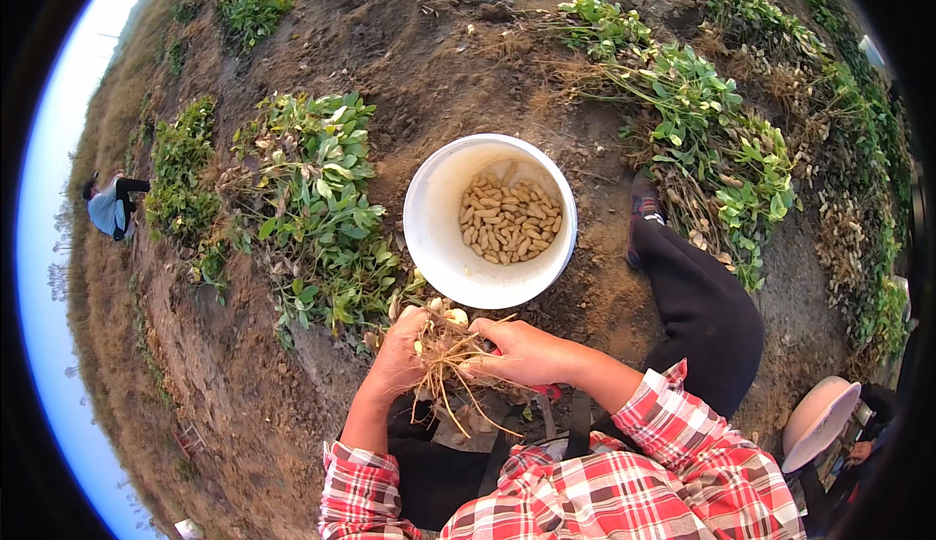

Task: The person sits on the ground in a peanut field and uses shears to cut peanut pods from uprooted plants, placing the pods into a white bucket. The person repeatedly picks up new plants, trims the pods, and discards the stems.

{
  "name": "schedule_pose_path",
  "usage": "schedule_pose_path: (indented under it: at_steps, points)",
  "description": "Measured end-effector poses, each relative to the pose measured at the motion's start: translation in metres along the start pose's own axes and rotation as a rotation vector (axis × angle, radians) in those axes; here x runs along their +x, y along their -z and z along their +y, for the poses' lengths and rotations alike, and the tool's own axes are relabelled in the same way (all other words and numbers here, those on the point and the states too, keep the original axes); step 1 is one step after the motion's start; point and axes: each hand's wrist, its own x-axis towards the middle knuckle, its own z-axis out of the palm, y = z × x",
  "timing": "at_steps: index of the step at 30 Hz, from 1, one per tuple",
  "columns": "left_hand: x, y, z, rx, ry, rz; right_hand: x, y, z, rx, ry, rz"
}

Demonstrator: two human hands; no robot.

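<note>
Both hands meet just below the rim of a white plastic bucket (439, 247). My left hand (401, 350) grips one side of a pulled peanut plant's root clump (450, 346), whose thin brown roots dangle toward my lap. From the other side my right hand (515, 353) is closed on the same clump, with a bit of something red showing beside its fingers. Unshelled peanuts (508, 218) lie in a layer on the bucket's floor. What sits inside the clump between my fingers is partly hidden.
Uprooted peanut plants (322, 182) lie left of the bucket; a longer row of plants (695, 109) runs along the right, near my shoe (645, 207). A person (113, 207) sits at the far left. At lower right another person wears a pale hat (819, 423).
</note>
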Motion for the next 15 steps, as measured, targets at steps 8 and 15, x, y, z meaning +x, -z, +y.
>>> schedule_pose_path:
  at_steps: [8,15]
  points:
    - [0.001,-0.001,0.009,-0.061,0.005,0.133,0.013,0.008,0.013,0.520,-0.242,0.180]
    - [-0.011,0.019,0.018,-0.444,0.273,0.324,0.002,0.003,0.002,0.260,-0.101,-0.102]
